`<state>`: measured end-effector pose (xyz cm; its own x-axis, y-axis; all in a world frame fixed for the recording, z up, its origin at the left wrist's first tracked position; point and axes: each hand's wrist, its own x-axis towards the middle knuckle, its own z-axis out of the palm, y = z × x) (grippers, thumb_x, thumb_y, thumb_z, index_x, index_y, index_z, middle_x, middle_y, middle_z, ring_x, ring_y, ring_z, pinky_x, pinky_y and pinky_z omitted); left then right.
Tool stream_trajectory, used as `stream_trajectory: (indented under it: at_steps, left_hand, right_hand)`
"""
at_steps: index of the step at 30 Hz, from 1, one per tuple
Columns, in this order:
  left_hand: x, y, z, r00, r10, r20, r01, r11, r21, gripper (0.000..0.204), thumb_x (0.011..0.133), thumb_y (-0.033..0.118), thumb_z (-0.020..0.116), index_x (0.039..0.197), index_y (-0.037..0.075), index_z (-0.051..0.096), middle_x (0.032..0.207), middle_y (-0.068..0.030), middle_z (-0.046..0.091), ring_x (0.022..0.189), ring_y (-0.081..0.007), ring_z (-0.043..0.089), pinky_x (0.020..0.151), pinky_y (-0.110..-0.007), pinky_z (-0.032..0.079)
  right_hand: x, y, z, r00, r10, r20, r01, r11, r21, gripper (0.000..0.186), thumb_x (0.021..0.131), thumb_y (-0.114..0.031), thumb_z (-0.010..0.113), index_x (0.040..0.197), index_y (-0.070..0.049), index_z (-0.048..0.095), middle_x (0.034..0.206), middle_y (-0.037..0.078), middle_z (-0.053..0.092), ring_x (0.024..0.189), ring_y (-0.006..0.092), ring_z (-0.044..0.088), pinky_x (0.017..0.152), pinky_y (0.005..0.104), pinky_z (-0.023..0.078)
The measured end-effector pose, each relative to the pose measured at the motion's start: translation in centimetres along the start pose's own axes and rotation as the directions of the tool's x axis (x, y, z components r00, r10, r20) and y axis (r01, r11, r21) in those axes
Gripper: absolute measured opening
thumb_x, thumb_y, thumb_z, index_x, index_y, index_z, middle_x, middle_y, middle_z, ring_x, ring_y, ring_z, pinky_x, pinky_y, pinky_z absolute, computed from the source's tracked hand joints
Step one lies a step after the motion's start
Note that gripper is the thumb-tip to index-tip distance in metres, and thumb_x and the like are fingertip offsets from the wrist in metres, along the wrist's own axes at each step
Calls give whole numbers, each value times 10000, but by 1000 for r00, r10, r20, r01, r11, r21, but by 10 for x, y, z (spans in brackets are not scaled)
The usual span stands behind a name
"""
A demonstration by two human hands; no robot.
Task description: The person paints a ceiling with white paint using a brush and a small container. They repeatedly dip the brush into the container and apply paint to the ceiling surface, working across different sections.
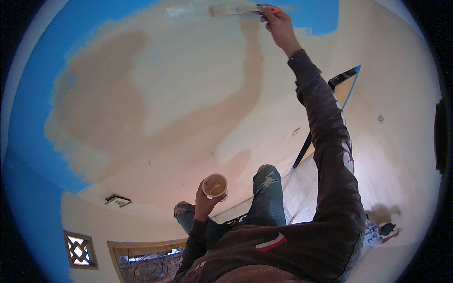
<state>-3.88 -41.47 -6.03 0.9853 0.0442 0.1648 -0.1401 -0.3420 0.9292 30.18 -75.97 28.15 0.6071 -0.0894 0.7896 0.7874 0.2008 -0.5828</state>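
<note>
Orange-handled flat brush (236,9) clamped in right hand (278,23) fingers; round paint cup (215,185) gripped by left hand (205,203).

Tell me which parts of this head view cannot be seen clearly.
- Flat paintbrush with orange handle: the handle is mostly hidden inside the right hand; the bristles are blurred against the beige wall.
- Small round cup of beige paint: its lower side is covered by the left hand.
- Small item on the floor: too small to identify.
</note>
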Motion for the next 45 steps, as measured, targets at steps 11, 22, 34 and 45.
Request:
stream_trajectory:
  at_steps: [11, 22, 34, 45]
  left_hand:
    - [-7, -11, -9, 999, -22, -33, 20, 997, -78, 760, 678, 180, 916, 1309, 10, 527, 1222, -130, 659, 1159, -247, 635, 996, -385, 516]
    - [-6, -1, -8, 999, -10, -38, 11, 1000, 16, 767, 668, 169, 917, 1309, 11, 526, 1232, -132, 656, 1160, -248, 635, 993, -384, 515]
    - [-8, 0, -6, 999, -11, -33, 11, 1000, 25, 770, 671, 182, 918, 1311, 12, 525, 1242, -132, 649, 1162, -250, 631, 993, -385, 514]
    - [-12, -6, -6, 999, -9, -37, 10, 1000, 6, 756, 674, 181, 919, 1298, 7, 530, 1226, -140, 658, 1162, -253, 636, 992, -380, 519]
  right_hand:
    - [10, 49, -29, 991, 13, -137, -13, 1000, 2, 335, 970, -317, 661, 1167, -50, 701, 948, -10, 682, 769, 39, 551, 591, 184, 395]
    - [-16, 6, -45, 937, -207, -281, 192, 978, -81, 257, 967, -251, 664, 1084, -29, 718, 921, 52, 741, 611, 46, 543, 489, 193, 399]
    - [-13, 35, -16, 975, -157, -158, 112, 959, -261, 292, 965, -294, 665, 1075, -31, 728, 836, 24, 717, 604, 53, 558, 532, 224, 447]
    - [-21, 33, -115, 759, -484, -435, 19, 684, -729, 255, 938, -296, 679, 1036, -74, 756, 776, 74, 723, 649, 140, 664, 612, 310, 519]
